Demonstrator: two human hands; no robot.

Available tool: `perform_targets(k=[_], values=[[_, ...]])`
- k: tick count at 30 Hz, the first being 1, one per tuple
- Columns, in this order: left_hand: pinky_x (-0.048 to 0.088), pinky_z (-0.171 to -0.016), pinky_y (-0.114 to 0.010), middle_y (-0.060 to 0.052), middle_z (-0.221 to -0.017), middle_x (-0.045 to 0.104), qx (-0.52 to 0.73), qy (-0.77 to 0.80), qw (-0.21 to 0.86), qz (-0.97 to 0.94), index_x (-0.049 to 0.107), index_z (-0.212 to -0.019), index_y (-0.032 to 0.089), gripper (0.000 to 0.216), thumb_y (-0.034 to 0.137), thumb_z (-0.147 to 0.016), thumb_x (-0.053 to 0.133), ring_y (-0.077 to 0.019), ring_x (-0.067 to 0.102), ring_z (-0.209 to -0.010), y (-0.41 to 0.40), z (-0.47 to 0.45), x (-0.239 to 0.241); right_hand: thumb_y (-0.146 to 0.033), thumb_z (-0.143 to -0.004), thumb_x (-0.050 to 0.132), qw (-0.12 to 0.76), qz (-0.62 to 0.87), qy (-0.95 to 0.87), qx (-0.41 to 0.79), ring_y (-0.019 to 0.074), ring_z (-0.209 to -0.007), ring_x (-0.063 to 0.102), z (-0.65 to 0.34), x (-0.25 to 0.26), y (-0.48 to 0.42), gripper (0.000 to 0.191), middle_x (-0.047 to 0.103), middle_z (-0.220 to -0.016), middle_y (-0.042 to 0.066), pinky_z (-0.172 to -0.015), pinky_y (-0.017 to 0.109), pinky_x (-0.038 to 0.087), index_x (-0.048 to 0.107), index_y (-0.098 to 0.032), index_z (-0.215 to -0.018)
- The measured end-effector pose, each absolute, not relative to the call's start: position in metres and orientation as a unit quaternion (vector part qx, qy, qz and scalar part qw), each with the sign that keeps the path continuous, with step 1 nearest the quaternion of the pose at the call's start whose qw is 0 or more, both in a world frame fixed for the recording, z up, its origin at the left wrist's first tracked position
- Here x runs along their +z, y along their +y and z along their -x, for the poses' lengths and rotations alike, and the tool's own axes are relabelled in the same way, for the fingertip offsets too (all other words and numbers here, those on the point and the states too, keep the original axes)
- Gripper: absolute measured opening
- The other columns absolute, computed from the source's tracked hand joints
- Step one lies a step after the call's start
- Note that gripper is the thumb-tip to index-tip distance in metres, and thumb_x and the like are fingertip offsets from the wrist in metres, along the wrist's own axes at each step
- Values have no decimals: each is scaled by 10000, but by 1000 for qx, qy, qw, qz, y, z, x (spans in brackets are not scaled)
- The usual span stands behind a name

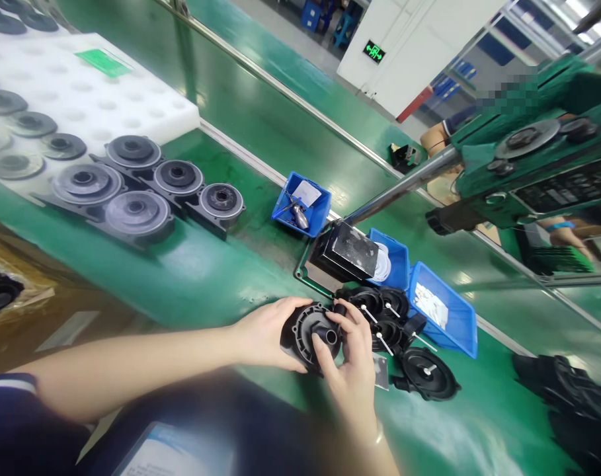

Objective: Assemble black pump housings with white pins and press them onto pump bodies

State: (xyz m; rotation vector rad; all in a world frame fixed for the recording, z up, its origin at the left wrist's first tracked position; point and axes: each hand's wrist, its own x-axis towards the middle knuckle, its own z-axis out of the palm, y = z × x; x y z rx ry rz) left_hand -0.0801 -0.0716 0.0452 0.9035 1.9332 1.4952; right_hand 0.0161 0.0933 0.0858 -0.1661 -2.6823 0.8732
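Over the green bench, both hands hold a black round plastic housing (307, 330) with a ribbed rim and a short pipe at its centre. Fingers of my left hand (268, 334) wrap the housing's left side. My right hand (352, 350) grips its right side, thumb against the central pipe and fingertips over the rim. Just to the right lie several similar black housings, with thin white shafts standing up in them; the nearest whole one is a round black housing (429, 373). What is under the held housing is hidden.
Black motor bodies (139, 211) stand in rows at the left beside a white foam tray (156, 99). Behind my hands are a black metal block (347, 251), a blue bin with tools (303, 205) and another blue bin (459, 324). A green press (543, 152) overhangs the right. Co-workers' arms show beyond.
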Motion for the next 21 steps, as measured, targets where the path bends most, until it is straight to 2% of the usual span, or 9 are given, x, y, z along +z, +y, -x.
perform_targets(k=[10,15,18,21], values=[[432,-1068,-476,-117,-1364,535,553,718,247,-343,398,-1366,228,1018,373,-492,901,-328,523,-1250,-70,79,42,-331,-872,628,162,61,-936,305,293,-1287,431,-15,83,94,318,473,-1350,123,-1054,553,368,552,-223,-1162],[410,-1101,-444,-125,-1407,489,554,704,208,-394,332,-1425,238,1000,369,-589,865,-297,488,-1293,-73,80,41,-341,-879,618,159,62,-936,307,293,-1291,423,-16,79,93,325,457,-1362,125,-1060,564,365,539,-224,-1172],[404,-1109,-416,-119,-1369,493,539,693,181,-443,442,-1362,254,846,346,-627,851,-283,472,-1303,-73,80,39,-358,-889,606,137,52,-940,307,296,-1322,393,-18,81,97,386,427,-1396,131,-1081,577,351,501,-225,-1236],[444,-1069,-428,-120,-1295,529,525,710,167,-439,521,-1296,242,802,348,-584,874,-301,519,-1241,-72,77,44,-410,-884,608,116,15,-940,321,315,-1359,361,-16,100,112,503,380,-1449,142,-1089,591,356,449,-223,-1323]])
